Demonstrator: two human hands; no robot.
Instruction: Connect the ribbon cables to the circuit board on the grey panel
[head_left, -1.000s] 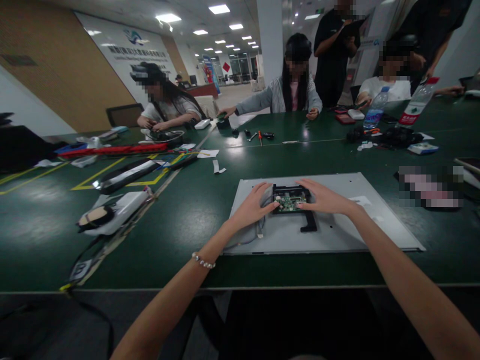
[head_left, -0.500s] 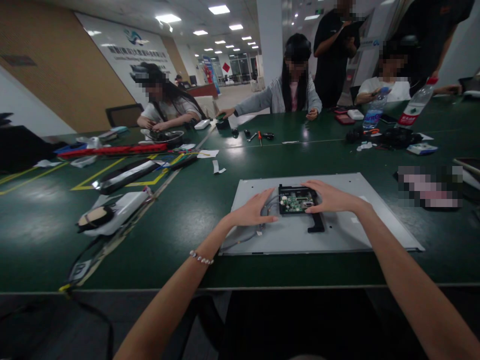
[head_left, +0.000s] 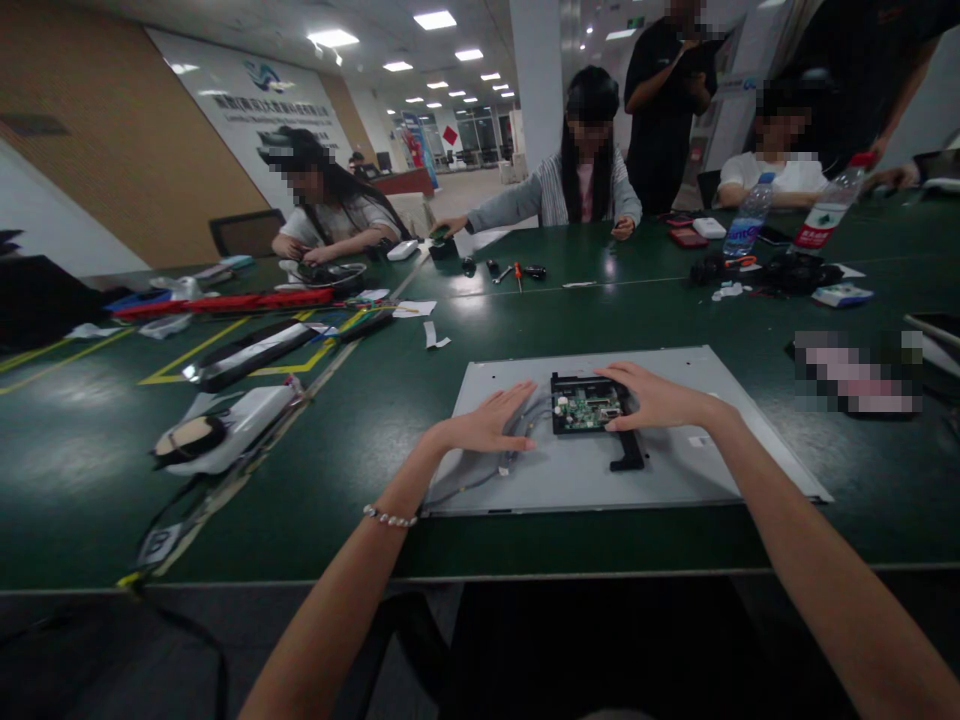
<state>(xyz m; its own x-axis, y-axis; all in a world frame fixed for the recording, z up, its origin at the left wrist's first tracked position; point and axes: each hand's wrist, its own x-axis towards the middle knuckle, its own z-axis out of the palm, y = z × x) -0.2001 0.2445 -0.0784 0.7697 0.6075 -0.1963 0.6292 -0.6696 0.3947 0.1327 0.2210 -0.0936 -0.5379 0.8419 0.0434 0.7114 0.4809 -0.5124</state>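
A grey metal panel [head_left: 675,470] lies flat on the green table in front of me. Near its middle sits a small green circuit board [head_left: 587,404] in a black frame, with a black bracket [head_left: 627,452] below it. My left hand [head_left: 486,424] lies flat and open on the panel, left of the board, over some thin grey wires [head_left: 517,440]. On the board's right edge rests my right hand [head_left: 654,397], its fingers curled against the frame.
Long black and white parts [head_left: 251,350] and a white device [head_left: 225,425] lie on the left. Screwdrivers [head_left: 517,272] and paper scraps lie beyond the panel. Two bottles [head_left: 750,225] stand far right. Several people sit or stand at the table's far side.
My left hand has slid left off the circuit board and now lies flat on the panel over the wires. My right hand stays at the board's right edge.
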